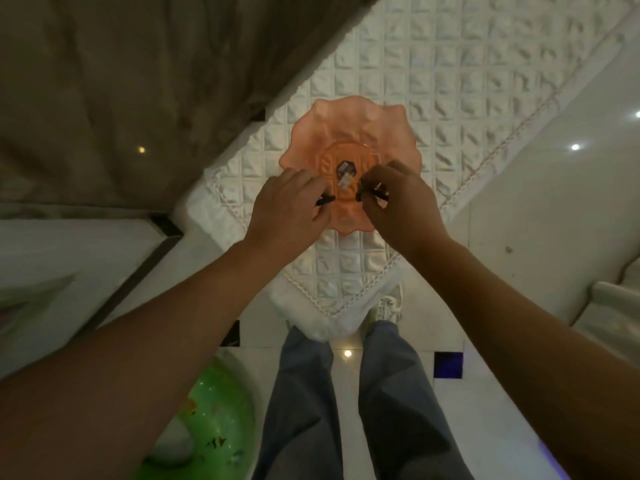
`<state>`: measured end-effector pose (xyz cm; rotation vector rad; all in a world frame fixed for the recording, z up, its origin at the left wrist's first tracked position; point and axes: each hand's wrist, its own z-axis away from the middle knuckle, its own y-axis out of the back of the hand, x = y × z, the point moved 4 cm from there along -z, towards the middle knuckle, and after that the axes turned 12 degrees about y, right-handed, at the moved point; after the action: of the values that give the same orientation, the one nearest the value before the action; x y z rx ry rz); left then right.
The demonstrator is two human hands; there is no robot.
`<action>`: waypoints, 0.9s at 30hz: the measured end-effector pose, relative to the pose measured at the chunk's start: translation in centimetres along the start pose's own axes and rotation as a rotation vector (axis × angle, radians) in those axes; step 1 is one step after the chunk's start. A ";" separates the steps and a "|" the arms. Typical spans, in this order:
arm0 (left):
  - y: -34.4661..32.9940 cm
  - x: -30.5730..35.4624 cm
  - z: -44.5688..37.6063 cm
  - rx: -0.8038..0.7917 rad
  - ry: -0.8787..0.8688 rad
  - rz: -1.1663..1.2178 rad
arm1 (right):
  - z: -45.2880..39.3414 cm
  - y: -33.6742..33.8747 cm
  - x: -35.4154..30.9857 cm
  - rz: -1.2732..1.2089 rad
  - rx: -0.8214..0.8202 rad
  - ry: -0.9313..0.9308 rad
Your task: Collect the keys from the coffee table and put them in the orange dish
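Note:
An orange dish with a wavy rim sits on a white quilted cloth covering the coffee table. A small key with a pale tag lies in the dish's centre. My left hand hovers over the dish's near left rim, fingers closed on a dark key that pokes out to the right. My right hand is over the near right rim, pinching another dark key. Both hands hide the dish's front edge.
A brown curtain or sofa cover fills the upper left. A green plastic bowl sits on the tiled floor at lower left. My legs in blue jeans stand at the table's near corner. A white surface lies to the right.

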<state>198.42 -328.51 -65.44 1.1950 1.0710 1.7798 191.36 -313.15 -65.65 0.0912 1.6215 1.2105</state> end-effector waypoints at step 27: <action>-4.4 1.5 -2.7 -0.116 -0.130 -0.158 | -1.5 -3.1 3.2 0.210 -0.304 0.019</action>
<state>195.92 -326.12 -69.61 1.1084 0.9461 1.5985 190.28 -313.73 -70.23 0.0576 1.4523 1.6117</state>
